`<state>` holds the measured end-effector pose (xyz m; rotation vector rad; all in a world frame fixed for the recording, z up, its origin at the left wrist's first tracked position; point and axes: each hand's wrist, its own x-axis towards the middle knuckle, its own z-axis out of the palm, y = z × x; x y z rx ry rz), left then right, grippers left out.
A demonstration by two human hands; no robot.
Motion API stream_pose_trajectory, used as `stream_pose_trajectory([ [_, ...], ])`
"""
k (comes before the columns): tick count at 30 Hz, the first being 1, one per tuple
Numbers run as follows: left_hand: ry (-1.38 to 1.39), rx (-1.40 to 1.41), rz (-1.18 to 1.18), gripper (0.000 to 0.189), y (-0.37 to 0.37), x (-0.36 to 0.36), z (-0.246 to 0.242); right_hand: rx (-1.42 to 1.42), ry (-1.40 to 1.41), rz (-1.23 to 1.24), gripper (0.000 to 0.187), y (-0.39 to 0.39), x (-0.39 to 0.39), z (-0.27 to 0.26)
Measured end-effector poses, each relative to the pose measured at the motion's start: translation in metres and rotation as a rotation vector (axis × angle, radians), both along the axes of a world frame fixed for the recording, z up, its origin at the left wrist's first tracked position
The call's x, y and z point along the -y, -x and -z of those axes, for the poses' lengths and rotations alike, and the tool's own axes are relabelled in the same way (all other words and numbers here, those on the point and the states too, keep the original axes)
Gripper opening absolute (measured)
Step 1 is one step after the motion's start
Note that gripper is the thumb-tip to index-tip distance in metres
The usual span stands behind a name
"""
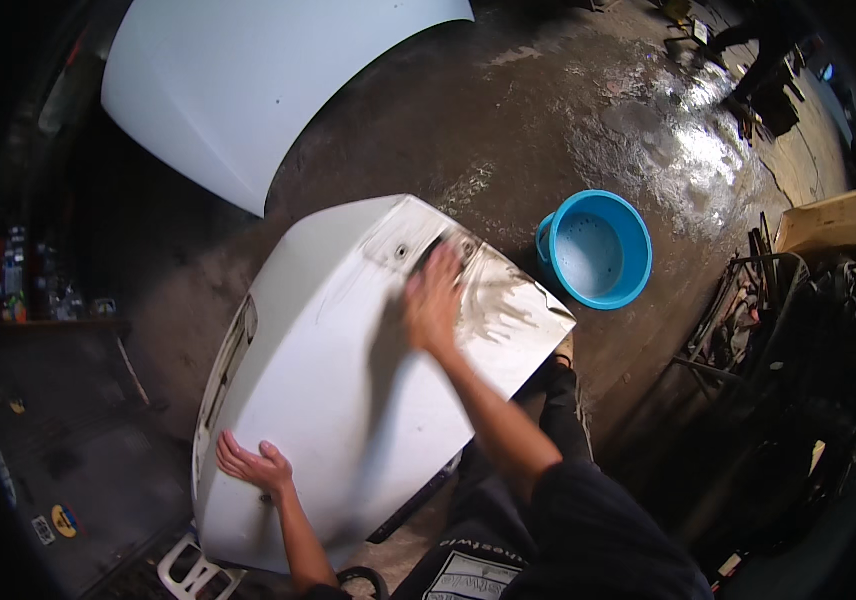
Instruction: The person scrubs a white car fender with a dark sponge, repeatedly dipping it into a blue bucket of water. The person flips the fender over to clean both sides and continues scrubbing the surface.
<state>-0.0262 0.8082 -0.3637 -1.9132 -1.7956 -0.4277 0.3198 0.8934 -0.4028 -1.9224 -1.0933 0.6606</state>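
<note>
A white painted car body panel (323,360), perhaps a trunk lid, lies before me, with dark wet streaks and dirt near its far right end. My right hand (435,300) is pressed against the panel beside that dirty area, somewhat blurred; a dark edge shows by its fingertips, and I cannot tell whether something is under the palm. Against the panel's near left side rests my left hand (254,463), thumb apart from the fingers, with nothing seen in it. A blue plastic bucket (602,251) holding cloudy, sudsy water stands on the floor just beyond the panel's right corner.
Another white car panel (225,82) lies at the upper left. The concrete floor (488,135) is wet in places. A metal-framed rack with scrap (743,315) and a cardboard box (825,221) are at right. White plastic chair (195,570) at lower left. Another person's legs (762,64) show upper right.
</note>
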Motion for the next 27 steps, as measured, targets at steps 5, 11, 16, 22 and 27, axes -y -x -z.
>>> stream_pose_trajectory([
  [5, 0.056, 0.001, -0.003, 0.066, -0.015, -0.008, -0.004, 0.207, -0.143, -0.002, 0.064, -0.046, -0.009, 0.031],
  [11, 0.278, 0.062, 0.138, 0.072, -0.139, -0.068, -0.014, -0.443, -0.132, -0.053, 0.059, -0.191, -0.007, 0.191],
  [16, 0.431, -0.338, 0.269, 0.076, -0.284, -0.135, 0.006, -0.584, 0.264, 0.243, 0.057, -0.304, 0.103, 0.268],
  [22, 0.294, -0.240, 0.178, 0.073, -0.363, -0.154, 0.041, -0.047, 0.585, 0.367, 0.056, -0.420, 0.147, 0.362],
  [27, 0.146, -0.249, 0.146, 0.063, -0.375, -0.151, 0.065, 0.186, 0.239, 0.271, 0.057, -0.500, 0.128, 0.441],
])
